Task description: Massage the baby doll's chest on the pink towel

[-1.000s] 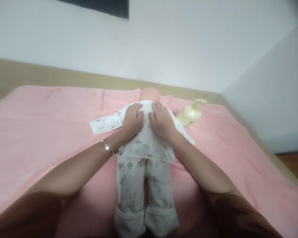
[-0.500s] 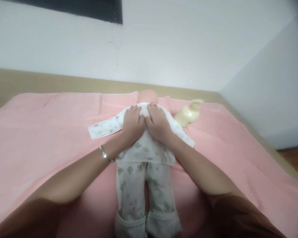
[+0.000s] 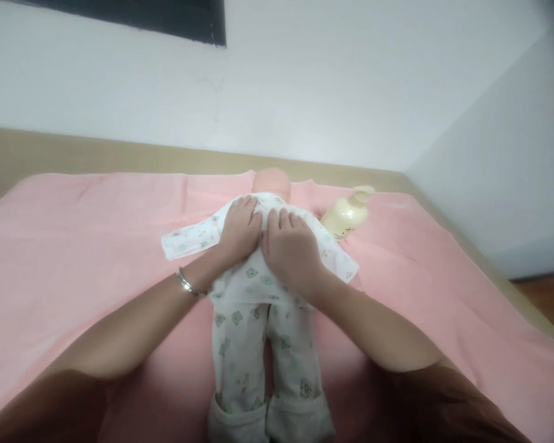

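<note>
A baby doll (image 3: 271, 181) lies stretched out in the middle, its bare round head pointing away from me. It wears a white printed long-sleeved top (image 3: 253, 280) and matching trousers (image 3: 240, 351) with turned-up cuffs. Its face does not show. My left hand (image 3: 240, 229) rests flat on the left upper part of the top, fingers extended and holding nothing. Beside it, my right hand (image 3: 294, 246) lies on the right upper part of the top, palm down with the fingers straight. A silver bangle (image 3: 187, 283) circles my left wrist.
The doll lies on a pink blanket (image 3: 96, 246) spread over a tan surface (image 3: 50, 151). Near the doll's right-hand sleeve a pale yellow pump bottle (image 3: 348, 215) lies tilted on the blanket. A white wall (image 3: 305, 92) rises behind, with a dark panel (image 3: 166, 18) at upper left.
My right hand has slid down the top towards me and its fingers now point more straight ahead. My left hand stays nearly in place on the upper part of the top.
</note>
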Tool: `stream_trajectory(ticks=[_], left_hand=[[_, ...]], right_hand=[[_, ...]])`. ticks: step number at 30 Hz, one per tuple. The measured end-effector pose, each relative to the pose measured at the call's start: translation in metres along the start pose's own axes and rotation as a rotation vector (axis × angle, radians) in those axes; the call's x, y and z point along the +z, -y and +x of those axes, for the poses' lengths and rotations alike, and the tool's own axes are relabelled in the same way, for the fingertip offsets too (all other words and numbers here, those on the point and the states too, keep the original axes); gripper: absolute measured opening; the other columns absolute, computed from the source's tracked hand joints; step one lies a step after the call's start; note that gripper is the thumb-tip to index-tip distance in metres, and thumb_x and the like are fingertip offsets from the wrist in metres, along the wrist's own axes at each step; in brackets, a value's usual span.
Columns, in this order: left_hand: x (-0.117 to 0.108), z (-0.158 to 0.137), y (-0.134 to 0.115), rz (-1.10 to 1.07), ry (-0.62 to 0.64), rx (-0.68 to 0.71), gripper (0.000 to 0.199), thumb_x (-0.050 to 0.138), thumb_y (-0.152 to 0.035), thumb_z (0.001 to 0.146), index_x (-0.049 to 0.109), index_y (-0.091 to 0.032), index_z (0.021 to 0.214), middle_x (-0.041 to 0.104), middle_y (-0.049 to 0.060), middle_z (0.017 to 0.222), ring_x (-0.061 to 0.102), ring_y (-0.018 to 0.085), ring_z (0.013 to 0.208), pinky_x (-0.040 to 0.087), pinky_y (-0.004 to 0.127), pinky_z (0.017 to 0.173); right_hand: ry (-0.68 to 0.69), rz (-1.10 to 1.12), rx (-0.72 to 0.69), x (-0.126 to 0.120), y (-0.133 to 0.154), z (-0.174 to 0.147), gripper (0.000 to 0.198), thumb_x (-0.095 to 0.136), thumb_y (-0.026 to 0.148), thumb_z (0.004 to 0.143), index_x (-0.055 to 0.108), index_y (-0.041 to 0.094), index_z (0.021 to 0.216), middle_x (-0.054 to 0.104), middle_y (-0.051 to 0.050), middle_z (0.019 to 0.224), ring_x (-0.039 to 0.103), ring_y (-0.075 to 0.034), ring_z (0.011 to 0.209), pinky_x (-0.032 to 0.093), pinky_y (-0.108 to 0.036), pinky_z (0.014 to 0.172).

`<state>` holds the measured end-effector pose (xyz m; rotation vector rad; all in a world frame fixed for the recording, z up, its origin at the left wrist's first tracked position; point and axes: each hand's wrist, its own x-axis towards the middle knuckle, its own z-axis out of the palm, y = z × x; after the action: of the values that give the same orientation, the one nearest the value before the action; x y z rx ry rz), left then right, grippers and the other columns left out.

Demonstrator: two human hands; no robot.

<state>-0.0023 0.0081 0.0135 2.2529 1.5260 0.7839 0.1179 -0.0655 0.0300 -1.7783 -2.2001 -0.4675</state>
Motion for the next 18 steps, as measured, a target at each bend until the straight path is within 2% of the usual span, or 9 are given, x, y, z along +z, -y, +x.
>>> stream_trajectory(ticks=[3,6,9,13,15,18], left_hand=[[-0.002,0.005,0.002,0.006,-0.010,0.028,0.054,0.029,-0.025,0.095,0.056,-0.003,0.136,0.055,0.018,0.148,0.049,0.028,0.140,0.036,0.047,0.124],[-0.002,0.000,-0.003,0.105,-0.033,0.054,0.052,0.027,-0.024,0.096,0.056,-0.002,0.134,0.056,0.020,0.145,0.050,0.030,0.137,0.038,0.050,0.121],[0.001,-0.011,-0.010,0.201,-0.057,0.125,0.051,0.025,-0.022,0.098,0.056,0.002,0.131,0.057,0.025,0.141,0.050,0.034,0.137,0.039,0.053,0.119],[0.003,-0.027,-0.018,0.195,-0.078,0.234,0.049,0.029,-0.018,0.095,0.056,-0.001,0.133,0.055,0.024,0.145,0.045,0.035,0.143,0.035,0.054,0.123],[0.002,-0.032,-0.022,0.142,-0.056,0.223,0.051,0.033,-0.015,0.092,0.055,-0.005,0.137,0.053,0.020,0.149,0.042,0.034,0.146,0.034,0.055,0.124],[-0.003,-0.033,-0.027,0.048,0.007,0.151,0.052,0.033,-0.012,0.090,0.057,-0.009,0.136,0.054,0.015,0.149,0.041,0.031,0.148,0.034,0.054,0.124]], right_hand=[[0.023,-0.002,-0.012,-0.002,0.000,0.000,0.051,0.037,0.026,0.103,0.051,-0.002,0.142,0.059,-0.028,0.139,0.059,-0.037,0.127,0.046,-0.050,0.110],[0.066,0.077,-0.006,-0.001,-0.012,0.011,0.048,0.033,0.024,0.103,0.053,-0.003,0.137,0.063,-0.025,0.134,0.059,-0.032,0.127,0.048,-0.044,0.109],[0.138,0.167,0.046,0.001,-0.026,0.022,0.043,0.032,0.023,0.103,0.058,-0.001,0.127,0.066,-0.023,0.128,0.059,-0.030,0.125,0.050,-0.042,0.105],[0.201,0.288,0.145,0.007,-0.037,0.032,0.043,0.035,0.031,0.102,0.056,0.004,0.128,0.060,-0.021,0.139,0.054,-0.033,0.132,0.047,-0.046,0.109],[0.187,0.317,0.152,0.010,-0.039,0.033,0.044,0.034,0.033,0.102,0.056,0.005,0.127,0.061,-0.021,0.137,0.053,-0.033,0.132,0.046,-0.046,0.108],[0.145,0.270,0.117,0.012,-0.038,0.031,0.039,0.033,0.032,0.102,0.061,0.007,0.114,0.068,-0.020,0.121,0.059,-0.033,0.119,0.048,-0.044,0.101]])
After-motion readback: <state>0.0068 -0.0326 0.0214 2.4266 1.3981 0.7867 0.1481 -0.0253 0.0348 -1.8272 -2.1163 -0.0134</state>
